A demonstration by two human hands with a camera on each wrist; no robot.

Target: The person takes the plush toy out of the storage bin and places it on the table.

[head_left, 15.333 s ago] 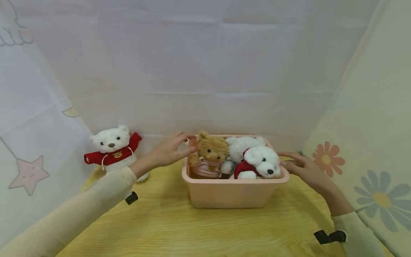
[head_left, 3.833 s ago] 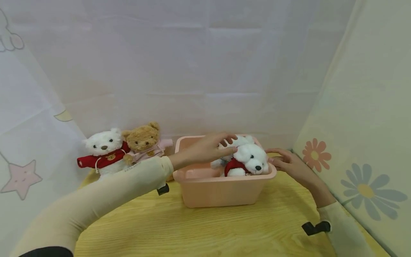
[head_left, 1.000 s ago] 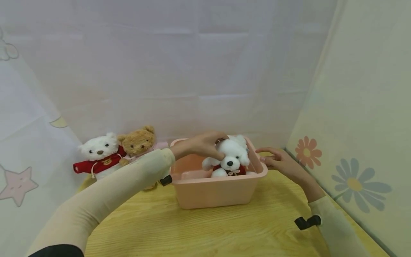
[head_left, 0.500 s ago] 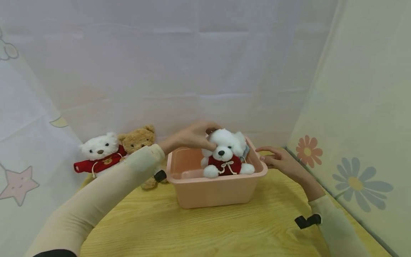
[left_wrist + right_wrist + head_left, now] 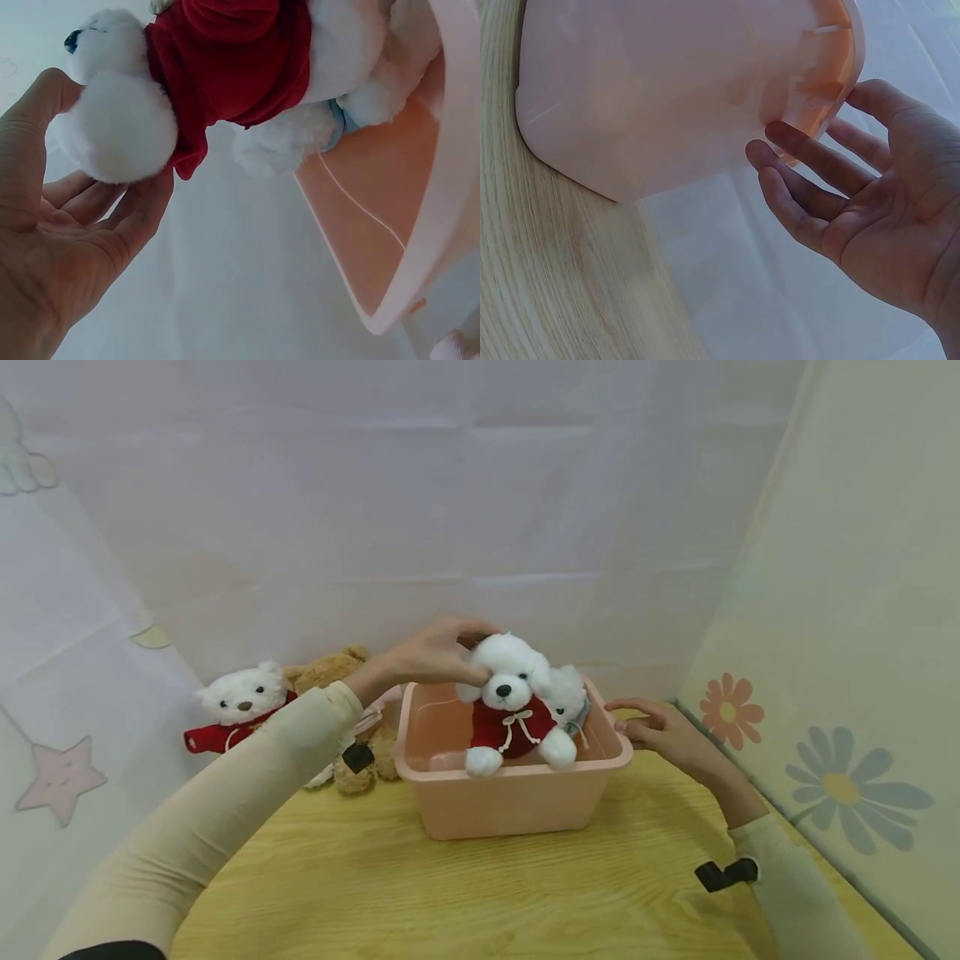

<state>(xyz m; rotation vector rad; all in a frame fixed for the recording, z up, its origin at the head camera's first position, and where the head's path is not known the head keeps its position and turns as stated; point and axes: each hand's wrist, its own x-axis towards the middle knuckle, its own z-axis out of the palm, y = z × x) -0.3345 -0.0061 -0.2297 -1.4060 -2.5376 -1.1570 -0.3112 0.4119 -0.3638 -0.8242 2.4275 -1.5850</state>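
My left hand [image 5: 442,653] grips a white plush dog [image 5: 504,667] in a red top by the side of its head, thumb by the face and fingers behind, as the left wrist view shows. The dog hangs upright over the front rim of a pink plastic bin [image 5: 517,802], its feet overlapping the rim. Behind it, partly hidden, a second white plush toy [image 5: 566,693] with something blue on it leans inside the bin. My right hand [image 5: 663,735] touches the bin's right rim with loosely bent fingers [image 5: 817,161], most of them apart from the wall.
Left of the bin, a white teddy bear [image 5: 243,693] in a red sweater and a brown teddy bear [image 5: 322,672] sit against the back cloth, partly behind my left forearm. The wooden table [image 5: 450,893] extends in front. A flower-print cloth [image 5: 840,610] hangs at the right.
The brown bear has gone from the bin to beside the white bear. My left hand has since taken the dog's head and raised it up and leftward. The right hand stays at the rim.
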